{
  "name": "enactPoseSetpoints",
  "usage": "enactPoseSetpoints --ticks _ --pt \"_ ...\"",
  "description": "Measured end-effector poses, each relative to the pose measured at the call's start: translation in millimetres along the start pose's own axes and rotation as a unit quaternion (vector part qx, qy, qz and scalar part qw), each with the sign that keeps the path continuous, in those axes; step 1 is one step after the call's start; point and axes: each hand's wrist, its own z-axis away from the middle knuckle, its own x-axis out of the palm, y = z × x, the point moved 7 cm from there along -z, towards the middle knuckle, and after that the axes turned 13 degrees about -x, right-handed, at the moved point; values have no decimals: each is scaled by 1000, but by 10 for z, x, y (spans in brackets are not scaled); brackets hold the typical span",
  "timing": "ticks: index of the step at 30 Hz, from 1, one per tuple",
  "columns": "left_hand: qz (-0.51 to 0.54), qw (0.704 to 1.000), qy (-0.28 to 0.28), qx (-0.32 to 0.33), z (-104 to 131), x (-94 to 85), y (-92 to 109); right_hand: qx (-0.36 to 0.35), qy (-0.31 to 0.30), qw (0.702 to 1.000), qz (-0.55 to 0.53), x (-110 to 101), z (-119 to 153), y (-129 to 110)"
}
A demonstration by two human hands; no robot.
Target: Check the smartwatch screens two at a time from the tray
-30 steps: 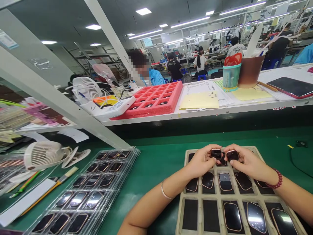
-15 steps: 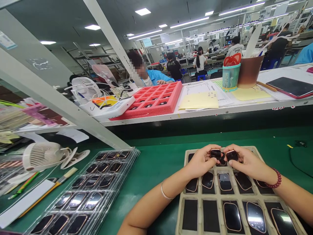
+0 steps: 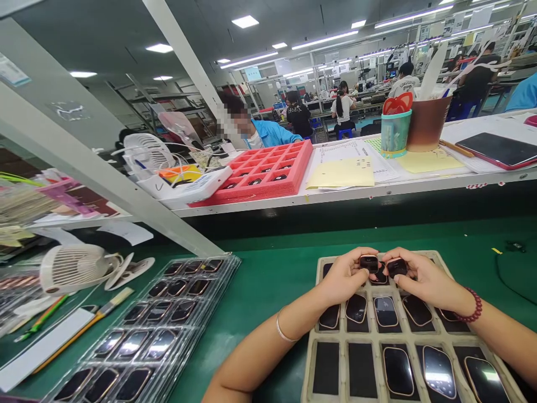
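My left hand pinches a small smartwatch with a dark screen and a gold-toned rim. Close beside it, my right hand grips a second smartwatch of the same look. Both are held just above the far row of a beige compartment tray. Between the hands, part of another watch shows in its slot. Several watch faces lie in the tray's middle and near rows, such as one with a bright reflection. Two near-left slots show only black lining.
Left of my arms, a clear plastic tray stack holds rows of watch faces. Farther left lie a brush and a white fan. A raised shelf edge carries a red foam tray, papers, cups and a tablet. A co-worker sits behind it.
Both hands stay nearly in place, with the two watches still held and tilted very slightly. The co-worker's hand behind the red tray has dropped out of sight.
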Motion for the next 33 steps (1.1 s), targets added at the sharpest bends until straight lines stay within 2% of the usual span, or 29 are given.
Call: enactPoseSetpoints --ticks 7,12,17,21,33 --pt "12 1000 1 -7 9 15 1 26 17 998 -54 -11 20 49" --pt "13 1000 7 -2 4 7 -3 10 12 997 -73 1 15 17" --pt "9 1000 5 -1 3 7 -4 21 19 997 -67 -13 15 42" --pt "2 1000 6 -6 5 7 -4 3 28 999 -27 -39 2 1" --pt "0 1000 15 -11 15 -6 2 -8 1 1000 -2 -15 6 -84"
